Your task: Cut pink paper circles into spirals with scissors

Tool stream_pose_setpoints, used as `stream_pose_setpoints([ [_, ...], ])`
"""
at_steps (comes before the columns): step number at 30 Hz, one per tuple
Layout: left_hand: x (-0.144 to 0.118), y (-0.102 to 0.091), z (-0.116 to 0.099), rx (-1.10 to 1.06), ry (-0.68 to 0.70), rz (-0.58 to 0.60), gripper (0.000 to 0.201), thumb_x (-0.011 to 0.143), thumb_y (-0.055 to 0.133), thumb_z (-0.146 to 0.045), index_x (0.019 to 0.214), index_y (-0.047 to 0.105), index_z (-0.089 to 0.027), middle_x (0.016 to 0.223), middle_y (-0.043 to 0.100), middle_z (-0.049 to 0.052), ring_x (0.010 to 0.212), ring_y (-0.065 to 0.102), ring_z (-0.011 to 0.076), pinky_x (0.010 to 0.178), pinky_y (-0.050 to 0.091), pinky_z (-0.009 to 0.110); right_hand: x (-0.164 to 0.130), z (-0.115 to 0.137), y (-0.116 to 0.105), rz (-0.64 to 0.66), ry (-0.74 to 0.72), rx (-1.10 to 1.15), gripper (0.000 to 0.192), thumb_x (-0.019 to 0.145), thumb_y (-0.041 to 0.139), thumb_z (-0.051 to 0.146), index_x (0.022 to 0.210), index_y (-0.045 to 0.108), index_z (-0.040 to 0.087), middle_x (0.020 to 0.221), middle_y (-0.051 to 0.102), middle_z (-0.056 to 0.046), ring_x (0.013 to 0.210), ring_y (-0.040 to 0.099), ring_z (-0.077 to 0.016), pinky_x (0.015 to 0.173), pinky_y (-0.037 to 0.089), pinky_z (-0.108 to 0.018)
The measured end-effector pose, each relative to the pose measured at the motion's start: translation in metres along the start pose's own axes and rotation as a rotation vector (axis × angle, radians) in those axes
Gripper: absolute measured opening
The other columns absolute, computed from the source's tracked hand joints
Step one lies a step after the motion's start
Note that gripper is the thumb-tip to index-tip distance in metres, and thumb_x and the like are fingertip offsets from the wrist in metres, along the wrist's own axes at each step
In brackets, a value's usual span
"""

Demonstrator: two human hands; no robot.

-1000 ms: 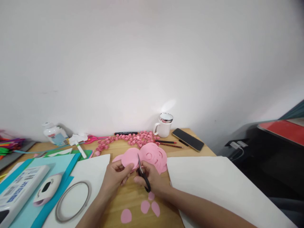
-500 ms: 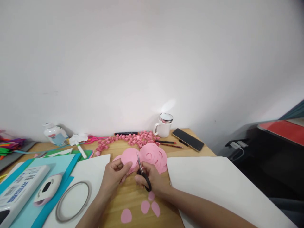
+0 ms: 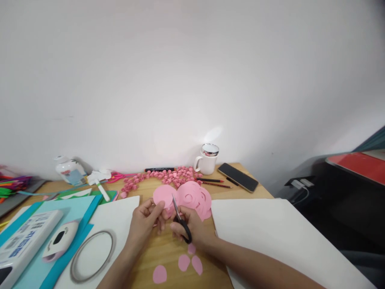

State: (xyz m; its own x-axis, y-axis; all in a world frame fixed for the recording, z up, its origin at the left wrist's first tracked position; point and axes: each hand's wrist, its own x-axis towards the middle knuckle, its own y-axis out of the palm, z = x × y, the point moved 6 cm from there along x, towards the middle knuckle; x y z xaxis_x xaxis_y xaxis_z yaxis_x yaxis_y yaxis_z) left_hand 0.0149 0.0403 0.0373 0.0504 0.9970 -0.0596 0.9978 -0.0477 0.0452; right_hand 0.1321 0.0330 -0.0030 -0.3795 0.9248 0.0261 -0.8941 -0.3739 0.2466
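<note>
A round pink paper disc (image 3: 163, 194) is pinched between the thumb and fingers of my left hand (image 3: 147, 220). My right hand (image 3: 194, 224) grips a pair of scissors (image 3: 182, 224) with black handles, its fingers at the loops. The blades point up and left, and their tips meet the disc's right edge. Just behind the scissors lies a pile of pink paper pieces (image 3: 195, 197) with curved cuts in them. Several small pink paper pieces (image 3: 184, 263) rest on the wooden table (image 3: 171, 245) nearer to me.
Many small rolled pink paper flowers (image 3: 180, 173) lie near the wall. Behind them stand a white mug (image 3: 207, 159) and a phone (image 3: 238, 177). White sheets (image 3: 264, 220) flank the work area. At left are a tape roll (image 3: 78, 273) and a light blue folder (image 3: 72, 208).
The disc has turned slightly in my left hand, whose lower fingers have shifted. My right hand and the scissors stay in almost the same place.
</note>
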Motion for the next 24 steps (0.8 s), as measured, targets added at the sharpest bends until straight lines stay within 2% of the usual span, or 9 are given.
stream_pose_setpoints([
  [5, 0.002, 0.003, 0.002, 0.017, -0.003, 0.037, 0.030, 0.066, 0.068, -0.041, 0.057, 0.058, -0.014, 0.037, 0.054, -0.002, 0.029, 0.045, 0.0083, 0.030, 0.033, 0.017, 0.001, -0.003, 0.002, 0.044, 0.000, 0.010, 0.028, 0.064, 0.071, 0.034, 0.075, 0.051, 0.017, 0.047, 0.050, 0.009, 0.035, 0.042, -0.0057, 0.035, 0.032, -0.016],
  [9, 0.001, 0.001, 0.002, 0.048, 0.014, -0.011, 0.032, 0.065, 0.069, -0.040, 0.050, 0.057, -0.014, 0.033, 0.051, -0.004, 0.028, 0.040, 0.0066, 0.031, 0.031, 0.017, 0.001, -0.007, 0.003, 0.080, 0.013, 0.014, 0.031, 0.062, 0.073, 0.034, 0.077, 0.052, 0.017, 0.050, 0.051, 0.008, 0.037, 0.042, -0.0059, 0.037, 0.033, -0.017],
  [15, -0.005, 0.007, 0.000, 0.056, -0.016, -0.016, 0.033, 0.065, 0.067, -0.039, 0.047, 0.054, -0.015, 0.033, 0.050, -0.003, 0.028, 0.038, 0.0058, 0.032, 0.029, 0.017, 0.001, 0.005, 0.006, 0.096, -0.049, 0.046, 0.038, 0.059, 0.076, 0.039, 0.078, 0.050, 0.019, 0.059, 0.055, 0.005, 0.049, 0.050, -0.0099, 0.050, 0.040, -0.023],
  [19, -0.006, 0.011, -0.001, 0.065, -0.024, 0.004, 0.033, 0.063, 0.067, -0.040, 0.047, 0.054, -0.015, 0.033, 0.050, -0.003, 0.027, 0.038, 0.0060, 0.031, 0.028, 0.017, 0.002, 0.011, 0.008, 0.100, -0.081, 0.072, 0.043, 0.056, 0.077, 0.042, 0.075, 0.046, 0.021, 0.060, 0.055, 0.005, 0.056, 0.054, -0.0133, 0.054, 0.039, -0.025],
  [24, -0.006, 0.010, -0.001, 0.063, -0.014, -0.008, 0.031, 0.064, 0.068, -0.036, 0.047, 0.054, -0.014, 0.032, 0.049, -0.004, 0.028, 0.038, 0.0052, 0.032, 0.028, 0.016, 0.001, 0.015, 0.007, 0.088, -0.098, 0.065, 0.046, 0.053, 0.078, 0.045, 0.071, 0.043, 0.020, 0.061, 0.055, 0.004, 0.055, 0.051, -0.0123, 0.052, 0.036, -0.023],
])
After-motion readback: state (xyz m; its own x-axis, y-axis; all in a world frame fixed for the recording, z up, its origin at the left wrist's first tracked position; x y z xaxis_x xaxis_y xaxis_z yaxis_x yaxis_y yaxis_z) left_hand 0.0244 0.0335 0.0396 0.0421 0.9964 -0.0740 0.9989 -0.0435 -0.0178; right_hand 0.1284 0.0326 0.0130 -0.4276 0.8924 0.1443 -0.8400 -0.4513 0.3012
